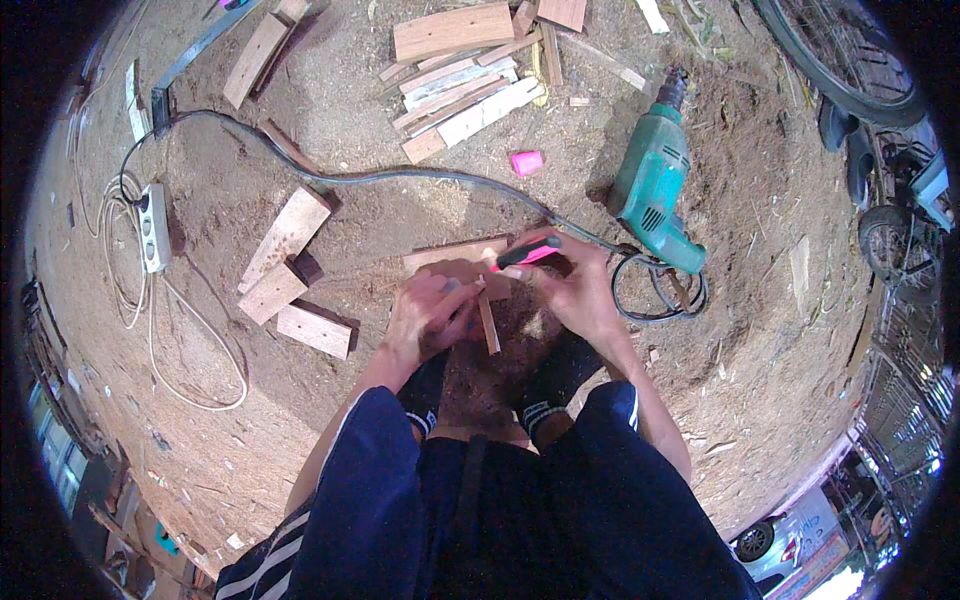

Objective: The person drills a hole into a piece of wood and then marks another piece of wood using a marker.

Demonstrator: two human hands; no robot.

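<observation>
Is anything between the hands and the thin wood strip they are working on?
Nothing visible: the left hand touches the wood strip, and the right hand, holding a pink-and-black tool, sits right beside it.

Left hand (428, 315) covers the near end of the thin wood strip (488, 325); can't tell how the fingers (462, 292) grip it. Right hand (575, 290) hides most of the pink-and-black tool (528, 252), tip too small to make out. Flat board (455, 260) partly under both hands. Bike wheel (835, 60) cut off by pic's upper-right edge. Drill (655, 185) bit end blurred. Feet mostly hidden by knees, shadow between them.
</observation>
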